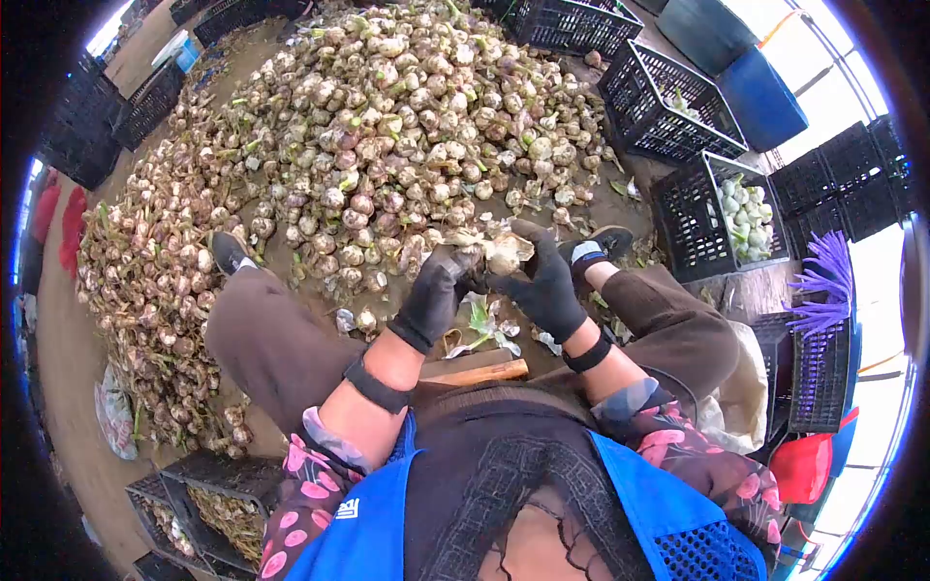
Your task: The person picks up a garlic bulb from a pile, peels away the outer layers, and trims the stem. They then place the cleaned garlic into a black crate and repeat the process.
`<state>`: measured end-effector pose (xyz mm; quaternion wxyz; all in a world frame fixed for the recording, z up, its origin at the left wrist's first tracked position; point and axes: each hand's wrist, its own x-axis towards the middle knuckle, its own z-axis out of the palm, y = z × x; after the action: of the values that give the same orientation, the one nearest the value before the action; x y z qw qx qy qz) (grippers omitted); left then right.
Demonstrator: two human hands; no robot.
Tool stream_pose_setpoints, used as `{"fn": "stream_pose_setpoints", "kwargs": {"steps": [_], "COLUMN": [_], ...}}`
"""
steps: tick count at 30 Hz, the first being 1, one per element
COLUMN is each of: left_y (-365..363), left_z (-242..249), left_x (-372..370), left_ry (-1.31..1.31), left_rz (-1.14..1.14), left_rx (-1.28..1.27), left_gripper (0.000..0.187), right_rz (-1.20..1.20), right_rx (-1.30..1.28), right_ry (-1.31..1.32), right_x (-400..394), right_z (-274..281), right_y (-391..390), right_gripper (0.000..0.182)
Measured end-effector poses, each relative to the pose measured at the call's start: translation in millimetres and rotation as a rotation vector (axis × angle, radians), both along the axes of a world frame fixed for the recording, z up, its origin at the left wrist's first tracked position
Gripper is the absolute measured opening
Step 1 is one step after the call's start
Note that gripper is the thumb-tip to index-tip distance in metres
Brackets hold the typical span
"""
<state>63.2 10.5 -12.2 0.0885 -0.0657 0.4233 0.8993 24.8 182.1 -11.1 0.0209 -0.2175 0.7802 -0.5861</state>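
Both of my hands wear dark gloves and meet in front of my lap. A pale garlic bulb with loose dry skin point(505, 254) is between them. My left hand point(442, 286) has its fingers closed at the bulb's left side, on its papery end. My right hand point(542, 288) grips the bulb from the right with thumb and fingers. Just beyond them spreads a large heap of garlic bulbs point(387, 126), with stems and roots on many. Peeled skins and green scraps point(481, 324) lie on the ground below my hands.
At the right, a black crate point(668, 208) holds pale bulbs, and another black crate point(630, 97) stands behind it. Blue barrels point(760, 102) are at the upper right. Purple strands point(825, 281) hang over a crate. More crates point(208, 504) hold garlic at the lower left.
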Motion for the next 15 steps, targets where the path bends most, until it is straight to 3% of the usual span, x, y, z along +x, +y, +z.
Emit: {"fn": "stream_pose_setpoints", "kwargs": {"steps": [1,3,5,9,11,12,13,15], "left_y": [1,3,8,13,12,11,12,14], "left_z": [-2,-6,-6,-8,-8,9,20,16], "left_x": [0,0,-2,-10,-12,-10,-9,-8], "left_ry": [-0.003,0.125,0.101,0.054,0.051,0.042,0.031,0.056], "left_rz": [0.001,0.126,0.151,0.178,0.158,0.104,0.046,0.019], "left_rx": [0.002,-0.388,-0.364,-0.282,-0.253,-0.227,-0.200,-0.278], "left_gripper": [0.025,0.018,0.020,0.028,0.031,0.036,0.041,0.049], "right_rz": [-0.018,-0.040,-0.013,-0.017,-0.110,-0.041,-0.044,0.136], "right_rx": [0.100,0.201,0.265,0.317,0.107,-0.278,-0.277,-0.978], "right_ry": [0.135,0.280,0.441,0.485,0.172,-0.294,-0.296,-1.020], "right_x": [0,1,1,6,11,11,7,-4], "right_z": [3,10,16,21,15,18,13,-3], "right_y": [-2,-4,-7,-7,-9,-14,-11,-5], "right_gripper": [0.062,0.060,0.059,0.065,0.061,0.048,0.048,0.036]}}
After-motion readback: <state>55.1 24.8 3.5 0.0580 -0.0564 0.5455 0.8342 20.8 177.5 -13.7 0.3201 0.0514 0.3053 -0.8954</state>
